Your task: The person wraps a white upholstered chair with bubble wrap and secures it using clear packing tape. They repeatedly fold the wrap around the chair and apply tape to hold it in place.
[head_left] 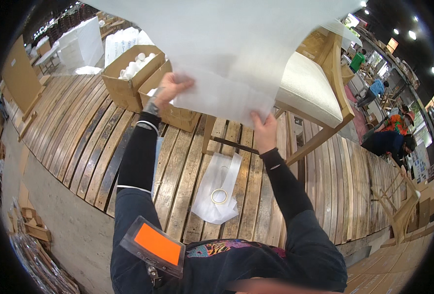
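Both my hands grip the near edge of a large sheet of thin white packing foam (217, 54), which spreads out ahead and up past the top of the view. My left hand (170, 89) pinches its left corner, partly blurred. Thumb uppermost, my right hand (264, 131) holds the edge farther right. Behind the sheet stands a wooden chair (337, 125) with a cream seat pad (309, 83); the sheet hides part of it. Below my hands, a roll of tape (219, 196) lies on a smaller piece of white foam (208, 179).
The slatted wooden platform (84, 147) runs across the view. Cardboard boxes (121, 90) with white rolled pieces stand at the left. A second chair (398, 210) stands at the far right, near people (393, 134) working. Flattened cardboard (388, 264) lies at the lower right.
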A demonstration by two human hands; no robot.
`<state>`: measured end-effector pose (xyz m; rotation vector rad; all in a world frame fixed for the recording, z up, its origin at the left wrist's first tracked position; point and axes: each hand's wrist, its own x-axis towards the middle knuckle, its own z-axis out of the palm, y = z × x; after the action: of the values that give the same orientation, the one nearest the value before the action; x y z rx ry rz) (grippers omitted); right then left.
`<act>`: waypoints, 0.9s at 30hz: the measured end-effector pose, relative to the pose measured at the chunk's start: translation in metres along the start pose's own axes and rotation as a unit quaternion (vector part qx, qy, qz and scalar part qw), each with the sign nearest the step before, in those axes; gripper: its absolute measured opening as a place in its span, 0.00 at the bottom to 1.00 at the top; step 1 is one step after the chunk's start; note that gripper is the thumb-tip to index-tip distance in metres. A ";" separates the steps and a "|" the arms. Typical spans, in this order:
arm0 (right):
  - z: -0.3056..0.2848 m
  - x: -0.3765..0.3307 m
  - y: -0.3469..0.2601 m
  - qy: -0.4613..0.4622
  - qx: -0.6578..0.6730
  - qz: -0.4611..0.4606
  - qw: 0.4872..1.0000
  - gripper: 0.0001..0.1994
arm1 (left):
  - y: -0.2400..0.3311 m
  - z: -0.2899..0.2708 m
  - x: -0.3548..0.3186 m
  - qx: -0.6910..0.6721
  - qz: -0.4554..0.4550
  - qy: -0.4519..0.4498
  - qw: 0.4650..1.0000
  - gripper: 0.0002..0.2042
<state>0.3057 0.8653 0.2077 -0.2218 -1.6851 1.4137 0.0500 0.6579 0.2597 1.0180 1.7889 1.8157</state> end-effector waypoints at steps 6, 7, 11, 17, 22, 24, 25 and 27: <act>-0.019 -0.013 0.079 0.035 -0.057 0.046 0.997 0.12 | -0.078 0.026 0.036 0.009 -0.029 0.022 0.999 0.13; -0.022 -0.013 0.083 0.034 -0.061 0.037 0.997 0.12 | -0.083 0.030 0.039 0.010 -0.027 0.021 0.999 0.13; -0.028 -0.013 0.091 0.019 -0.084 0.050 0.995 0.12 | -0.093 0.040 0.043 0.022 -0.043 0.045 0.998 0.14; -0.027 -0.016 0.104 0.015 -0.052 0.057 0.997 0.10 | -0.125 0.048 0.052 -0.035 -0.053 0.073 0.995 0.16; -0.032 -0.015 0.113 0.020 -0.081 0.060 0.995 0.10 | -0.168 0.066 0.071 0.068 -0.043 0.201 0.976 0.21; -0.033 -0.017 0.113 0.023 -0.085 0.076 0.993 0.10 | -0.179 0.070 0.069 0.097 -0.043 0.230 0.967 0.21; -0.034 -0.018 0.112 0.026 -0.078 0.085 0.993 0.10 | -0.181 0.072 0.067 0.106 -0.042 0.234 0.965 0.22; -0.034 -0.021 0.110 0.013 -0.063 0.104 0.993 0.10 | -0.181 0.073 0.062 0.118 -0.039 0.233 0.965 0.22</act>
<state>0.2989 0.9120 0.1012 -0.4974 -1.7713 1.4482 0.0244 0.7718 0.0914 0.6134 2.3310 1.9403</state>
